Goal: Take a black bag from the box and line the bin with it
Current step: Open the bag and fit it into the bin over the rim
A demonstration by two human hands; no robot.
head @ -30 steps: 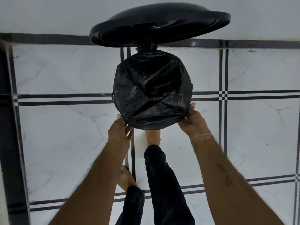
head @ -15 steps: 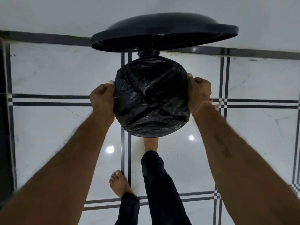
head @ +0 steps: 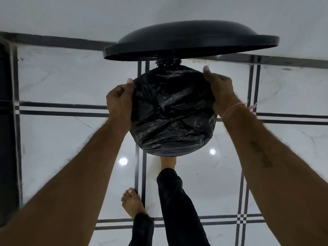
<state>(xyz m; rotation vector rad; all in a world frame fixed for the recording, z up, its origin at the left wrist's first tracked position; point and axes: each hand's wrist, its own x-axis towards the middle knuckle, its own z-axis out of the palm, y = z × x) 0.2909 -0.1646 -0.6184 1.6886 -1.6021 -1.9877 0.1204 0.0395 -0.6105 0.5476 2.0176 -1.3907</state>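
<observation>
The black bag (head: 173,110) covers the mouth of the bin, under the raised lid (head: 190,42). The left hand (head: 120,100) and right hand (head: 221,91) sit on opposite sides of the rim, fingers curled shut on the bag's edge. The unfinished stretch looks to lie toward the hinge, equally near both hands.

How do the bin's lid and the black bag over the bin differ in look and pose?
The lid is smooth and rigid; the black bag is crinkled and soft. The lid stands tipped up, open, at the far side; the bag is stretched across the bin's mouth below it. No hand touches the lid, while the left hand and right hand grip the bag's edges. Both are black and round.
</observation>
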